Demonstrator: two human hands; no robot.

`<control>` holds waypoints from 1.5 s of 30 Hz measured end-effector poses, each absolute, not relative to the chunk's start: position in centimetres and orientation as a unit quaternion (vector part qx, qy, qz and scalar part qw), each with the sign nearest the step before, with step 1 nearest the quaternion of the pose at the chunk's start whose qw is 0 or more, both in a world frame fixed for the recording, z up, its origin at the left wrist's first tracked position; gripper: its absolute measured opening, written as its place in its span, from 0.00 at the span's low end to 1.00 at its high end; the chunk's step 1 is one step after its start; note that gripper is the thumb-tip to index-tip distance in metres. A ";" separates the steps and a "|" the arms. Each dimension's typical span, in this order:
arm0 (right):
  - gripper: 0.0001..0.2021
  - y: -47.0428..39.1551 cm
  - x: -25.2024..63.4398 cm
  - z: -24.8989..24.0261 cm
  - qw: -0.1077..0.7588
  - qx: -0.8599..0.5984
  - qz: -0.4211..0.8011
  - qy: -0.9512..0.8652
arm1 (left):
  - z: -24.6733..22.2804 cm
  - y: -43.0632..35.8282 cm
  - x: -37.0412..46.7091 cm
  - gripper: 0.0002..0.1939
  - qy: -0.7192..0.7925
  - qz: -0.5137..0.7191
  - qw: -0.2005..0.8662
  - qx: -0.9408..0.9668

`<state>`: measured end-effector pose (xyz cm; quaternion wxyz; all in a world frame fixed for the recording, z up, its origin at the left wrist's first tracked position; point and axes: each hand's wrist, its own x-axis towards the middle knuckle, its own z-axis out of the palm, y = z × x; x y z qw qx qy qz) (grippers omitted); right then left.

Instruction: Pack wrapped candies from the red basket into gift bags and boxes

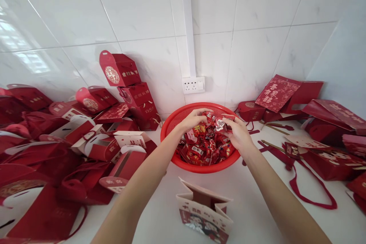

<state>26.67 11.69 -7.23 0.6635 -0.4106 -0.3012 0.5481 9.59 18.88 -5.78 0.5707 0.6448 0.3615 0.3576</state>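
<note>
A red plastic basket [168, 131] holds a heap of shiny red wrapped candies [200, 148]. My right hand [237, 131] is over the basket's right side, its fingers closed on a red candy packet [220, 124] with a white label. On the left side, my left hand [193, 121] reaches in over the heap. Its fingers are bent around wrapped candy at the back, partly hidden by the hand itself. In front of the basket stands a small cream and red paper gift bag [204, 211], upright with its top open.
Many red gift boxes [91, 97] crowd the left side, several stacked in a tower [137, 103] by the wall. More red boxes [328, 156] and a ribbon [311, 198] lie at right. A wall socket [193, 85] sits behind the basket.
</note>
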 end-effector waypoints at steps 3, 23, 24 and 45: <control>0.11 11.9 26.7 -7.3 0.658 -0.403 0.563 -0.296 | -5.7 18.8 9.6 0.25 0.359 0.345 0.596 0.630; 0.19 11.4 26.6 -7.1 0.636 -0.386 0.581 -0.330 | -6.0 18.9 9.3 0.22 0.307 0.339 0.560 0.691; 0.18 11.4 26.6 -7.0 0.642 -0.387 0.575 -0.327 | -6.0 19.0 9.2 0.22 0.314 0.335 0.544 0.703; 0.13 11.8 26.8 -6.9 0.673 -0.344 0.597 -0.270 | -8.2 17.5 10.9 0.27 0.300 -0.030 0.372 0.878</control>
